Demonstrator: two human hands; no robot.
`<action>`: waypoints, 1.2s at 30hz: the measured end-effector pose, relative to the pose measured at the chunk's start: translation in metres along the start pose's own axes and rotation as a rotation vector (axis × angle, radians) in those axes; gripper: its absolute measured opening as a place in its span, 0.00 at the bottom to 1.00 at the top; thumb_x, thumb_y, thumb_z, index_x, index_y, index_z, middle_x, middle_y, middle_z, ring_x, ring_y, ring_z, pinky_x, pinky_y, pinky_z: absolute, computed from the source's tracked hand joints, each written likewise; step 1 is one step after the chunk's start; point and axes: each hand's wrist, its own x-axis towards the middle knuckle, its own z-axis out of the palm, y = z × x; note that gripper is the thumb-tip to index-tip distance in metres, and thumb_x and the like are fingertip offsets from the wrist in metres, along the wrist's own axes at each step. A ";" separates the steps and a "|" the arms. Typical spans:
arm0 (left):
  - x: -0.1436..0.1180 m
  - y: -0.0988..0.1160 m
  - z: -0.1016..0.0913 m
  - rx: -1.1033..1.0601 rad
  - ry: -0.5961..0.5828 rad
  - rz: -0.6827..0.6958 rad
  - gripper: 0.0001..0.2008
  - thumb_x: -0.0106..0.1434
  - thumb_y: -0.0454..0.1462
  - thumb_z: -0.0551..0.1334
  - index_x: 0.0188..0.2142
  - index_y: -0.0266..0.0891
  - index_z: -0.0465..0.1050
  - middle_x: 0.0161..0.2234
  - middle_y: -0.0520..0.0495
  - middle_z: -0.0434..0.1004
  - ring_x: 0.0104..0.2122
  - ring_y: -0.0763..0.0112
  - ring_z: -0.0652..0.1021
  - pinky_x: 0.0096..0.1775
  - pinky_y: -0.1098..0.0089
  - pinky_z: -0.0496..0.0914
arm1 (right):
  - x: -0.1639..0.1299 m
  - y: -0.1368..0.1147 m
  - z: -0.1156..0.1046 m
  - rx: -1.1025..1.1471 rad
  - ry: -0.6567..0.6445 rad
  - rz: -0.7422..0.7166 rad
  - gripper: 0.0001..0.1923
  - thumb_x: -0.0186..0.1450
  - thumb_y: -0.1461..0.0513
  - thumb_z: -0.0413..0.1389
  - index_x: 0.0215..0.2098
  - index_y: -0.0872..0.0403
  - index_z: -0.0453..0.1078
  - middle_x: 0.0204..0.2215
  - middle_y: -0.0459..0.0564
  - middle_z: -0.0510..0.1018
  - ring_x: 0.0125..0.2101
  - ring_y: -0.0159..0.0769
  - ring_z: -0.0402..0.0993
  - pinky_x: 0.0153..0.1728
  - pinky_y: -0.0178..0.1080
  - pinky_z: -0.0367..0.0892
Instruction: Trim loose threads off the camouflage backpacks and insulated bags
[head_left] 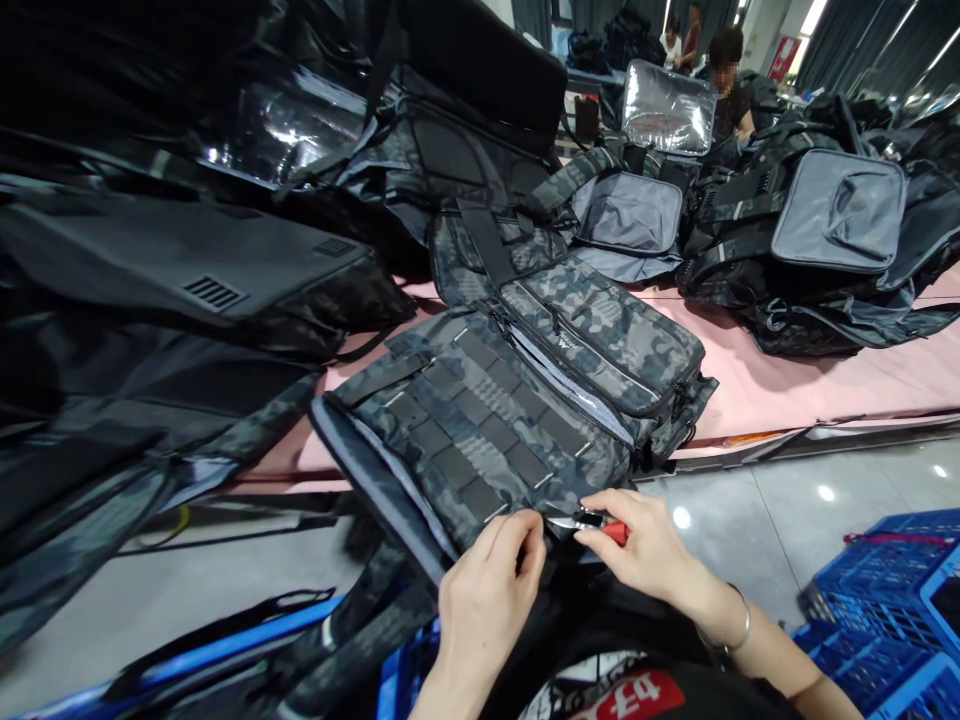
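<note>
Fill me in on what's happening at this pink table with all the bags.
A person holds the near edge of a grey camouflage fabric backpack that lies open on the pink table. The left hand pinches the bag's bottom hem, while the right hand grips small red-handled thread snips, blades pointed at that hem. More dark bags are piled around, and blue plastic crates sit on the floor.
</note>
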 end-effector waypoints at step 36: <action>0.081 -0.023 0.040 0.139 -0.319 0.032 0.22 0.62 0.39 0.55 0.55 0.31 0.63 0.57 0.34 0.65 0.55 0.53 0.67 0.52 0.53 0.66 | 0.071 0.032 -0.035 0.108 0.224 0.107 0.09 0.61 0.56 0.54 0.34 0.52 0.71 0.28 0.44 0.77 0.28 0.33 0.73 0.32 0.33 0.64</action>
